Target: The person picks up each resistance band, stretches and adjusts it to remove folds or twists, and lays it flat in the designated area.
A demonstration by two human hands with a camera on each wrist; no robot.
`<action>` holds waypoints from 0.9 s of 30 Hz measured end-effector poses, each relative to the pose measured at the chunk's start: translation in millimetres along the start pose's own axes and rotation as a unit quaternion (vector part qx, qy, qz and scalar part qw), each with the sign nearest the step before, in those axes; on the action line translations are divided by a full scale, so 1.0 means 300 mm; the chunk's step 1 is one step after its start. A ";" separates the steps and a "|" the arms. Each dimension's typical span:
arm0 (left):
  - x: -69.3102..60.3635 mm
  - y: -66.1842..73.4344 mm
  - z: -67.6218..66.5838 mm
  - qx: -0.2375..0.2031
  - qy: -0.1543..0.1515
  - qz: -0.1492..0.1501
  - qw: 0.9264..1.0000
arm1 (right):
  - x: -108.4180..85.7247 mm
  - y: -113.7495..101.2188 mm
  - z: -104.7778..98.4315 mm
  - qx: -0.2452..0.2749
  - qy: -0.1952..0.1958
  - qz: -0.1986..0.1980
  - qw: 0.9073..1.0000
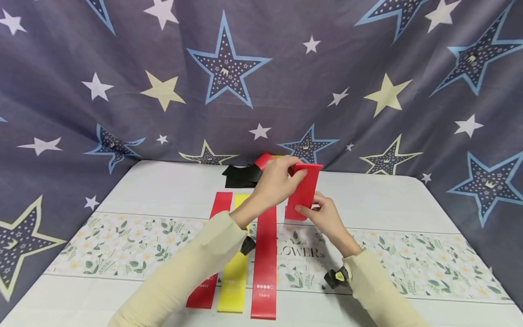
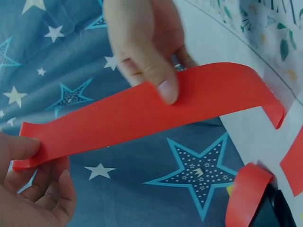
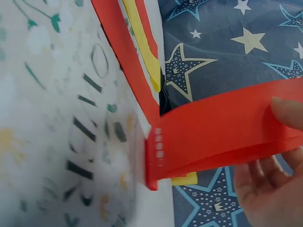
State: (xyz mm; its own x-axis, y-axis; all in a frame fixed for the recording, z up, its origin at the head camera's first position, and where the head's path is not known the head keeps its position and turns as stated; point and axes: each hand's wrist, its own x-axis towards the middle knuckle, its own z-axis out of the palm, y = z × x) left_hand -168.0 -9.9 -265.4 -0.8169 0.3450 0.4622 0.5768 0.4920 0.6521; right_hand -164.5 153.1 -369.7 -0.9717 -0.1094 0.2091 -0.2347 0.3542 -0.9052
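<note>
Flat red rubbery band [image 1: 304, 188] pinched at upper end by fingers of left hand [image 1: 279, 179], lower down by right hand [image 1: 327, 215]; held upright over white floral-striped tabletop [image 1: 388, 204], right of laid-out red strip [image 1: 265, 254]. Straightening apparently underway; level lowering likely called for.

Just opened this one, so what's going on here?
A person is holding up a red band with both hands: the left hand pinches it near the top, and the right hand holds it lower down. On the table, two more red strips lie lengthwise with a yellow strip between them. Beyond these, near the star-patterned curtain, is some black material with a red piece beside it.
</note>
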 end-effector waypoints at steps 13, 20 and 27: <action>0.035 0.048 -0.043 -0.016 0.025 0.026 0.999 | -0.046 0.048 0.026 0.081 -0.037 0.075 0.993; 0.047 0.044 -0.056 -0.004 0.033 0.015 0.999 | -0.096 0.054 0.034 0.082 -0.074 0.122 0.986; 0.062 0.028 -0.064 -0.043 0.020 -0.012 0.999 | -0.160 0.047 0.048 0.071 -0.131 0.141 0.979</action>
State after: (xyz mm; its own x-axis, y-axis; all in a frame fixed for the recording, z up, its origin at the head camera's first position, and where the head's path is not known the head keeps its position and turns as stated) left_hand -178.4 -14.7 -240.0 -0.8310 0.3012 0.4676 0.5560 0.4287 0.7121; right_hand -120.7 149.8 -397.8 -0.9535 -0.2659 -0.1421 0.0665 0.2741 -0.9594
